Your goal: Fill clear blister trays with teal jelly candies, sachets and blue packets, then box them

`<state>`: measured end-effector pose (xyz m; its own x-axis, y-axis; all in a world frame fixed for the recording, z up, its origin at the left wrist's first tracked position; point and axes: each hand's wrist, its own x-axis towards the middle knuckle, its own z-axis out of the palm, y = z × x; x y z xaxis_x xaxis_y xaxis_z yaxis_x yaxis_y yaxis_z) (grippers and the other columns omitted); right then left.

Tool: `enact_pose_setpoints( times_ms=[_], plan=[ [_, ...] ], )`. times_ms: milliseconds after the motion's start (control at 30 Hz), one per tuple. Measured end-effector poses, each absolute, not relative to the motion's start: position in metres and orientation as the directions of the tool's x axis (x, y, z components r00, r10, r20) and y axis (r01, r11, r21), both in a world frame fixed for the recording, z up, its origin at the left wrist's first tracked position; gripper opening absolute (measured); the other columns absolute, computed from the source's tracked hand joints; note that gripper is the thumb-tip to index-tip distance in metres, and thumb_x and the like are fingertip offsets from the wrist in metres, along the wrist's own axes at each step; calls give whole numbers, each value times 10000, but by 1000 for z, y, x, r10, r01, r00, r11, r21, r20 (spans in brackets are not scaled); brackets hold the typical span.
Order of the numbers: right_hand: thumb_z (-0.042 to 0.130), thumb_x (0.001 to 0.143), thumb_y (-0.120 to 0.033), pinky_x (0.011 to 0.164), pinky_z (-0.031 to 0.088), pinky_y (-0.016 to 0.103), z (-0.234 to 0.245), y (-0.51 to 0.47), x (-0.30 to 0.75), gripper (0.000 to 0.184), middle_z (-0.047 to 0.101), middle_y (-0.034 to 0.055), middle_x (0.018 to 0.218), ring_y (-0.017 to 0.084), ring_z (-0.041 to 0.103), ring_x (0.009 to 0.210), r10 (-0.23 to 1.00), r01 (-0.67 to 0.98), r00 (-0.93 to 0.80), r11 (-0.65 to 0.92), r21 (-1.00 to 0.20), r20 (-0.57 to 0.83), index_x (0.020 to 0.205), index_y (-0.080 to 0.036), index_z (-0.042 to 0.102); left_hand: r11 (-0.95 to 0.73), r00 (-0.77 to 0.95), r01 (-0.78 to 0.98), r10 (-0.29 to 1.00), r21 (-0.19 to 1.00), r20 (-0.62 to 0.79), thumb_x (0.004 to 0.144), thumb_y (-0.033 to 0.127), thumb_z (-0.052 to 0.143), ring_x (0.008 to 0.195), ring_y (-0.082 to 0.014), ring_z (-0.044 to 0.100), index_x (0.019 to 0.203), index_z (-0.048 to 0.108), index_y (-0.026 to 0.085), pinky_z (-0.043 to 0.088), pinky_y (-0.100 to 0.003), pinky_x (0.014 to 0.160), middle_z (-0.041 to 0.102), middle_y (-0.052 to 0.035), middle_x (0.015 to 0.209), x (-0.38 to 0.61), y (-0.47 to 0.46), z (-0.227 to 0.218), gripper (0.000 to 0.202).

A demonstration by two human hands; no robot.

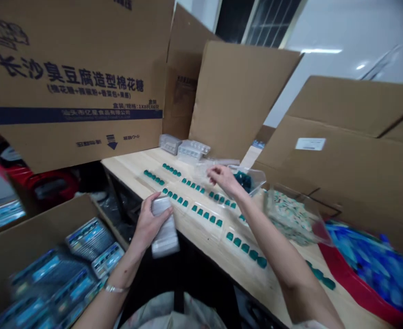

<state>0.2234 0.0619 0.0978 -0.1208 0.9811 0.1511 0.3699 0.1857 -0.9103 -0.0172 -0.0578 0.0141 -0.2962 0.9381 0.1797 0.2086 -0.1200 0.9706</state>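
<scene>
My left hand is shut around a stack of clear plastic blister trays, held just off the near table edge. My right hand is at the far side of the table, with its fingers resting by the mouth of a clear plastic bag of teal sweets. It shows nothing held. Rows of teal sweets sit in clear blister trays on the light wooden table, spread out below and to the left of that hand. Another clear bag of speckled sweets lies to the right of my right arm.
Stacked blister trays stand at the table's back end, against upright cardboard boxes. Blue-labelled packages fill an open carton at lower left. A red tub of blue packaging sits at right. A person in a red sleeve is at far left.
</scene>
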Motion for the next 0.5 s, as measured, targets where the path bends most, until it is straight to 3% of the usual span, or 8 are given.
enact_pose_setpoints(
  times_ms=[67, 133, 333, 500],
  plan=[
    [694, 702, -379, 544, 488, 242, 80, 25, 187, 271, 633, 7, 667, 118, 589, 564, 866, 281, -497, 104, -954, -52, 827, -153, 611, -140, -293, 216, 935, 966, 201, 671, 388, 715, 1131, -240, 504, 1184, 536, 218, 373, -382, 1002, 500, -83, 1231, -16, -57, 14, 569],
    [701, 700, -446, 564, 508, 253, 65, -8, 160, 337, 627, -1, 628, 114, 598, 553, 743, 226, -655, 16, -974, -140, 818, -143, 608, -148, -294, 198, 934, 969, 203, 680, 384, 714, 1135, -237, 504, 1190, 534, 213, 368, -376, 1005, 500, -87, 1230, -16, -57, 13, 567],
    [702, 704, -480, 576, 507, 235, 49, -31, 145, 368, 626, -1, 591, 96, 596, 528, 721, 91, -670, -155, -984, -176, 730, -128, 597, -171, -296, 171, 930, 970, 216, 693, 380, 712, 1146, -235, 502, 1194, 531, 219, 364, -374, 1010, 509, -83, 1222, -19, -57, 8, 557],
    [690, 721, -437, 554, 492, 220, 49, -29, 149, 325, 627, 3, 578, 89, 584, 511, 729, 60, -662, -180, -982, -174, 705, -124, 607, -157, -295, 198, 932, 967, 212, 686, 378, 718, 1141, -236, 506, 1192, 531, 210, 377, -375, 1000, 516, -88, 1222, -17, -57, 13, 565]
  ],
)
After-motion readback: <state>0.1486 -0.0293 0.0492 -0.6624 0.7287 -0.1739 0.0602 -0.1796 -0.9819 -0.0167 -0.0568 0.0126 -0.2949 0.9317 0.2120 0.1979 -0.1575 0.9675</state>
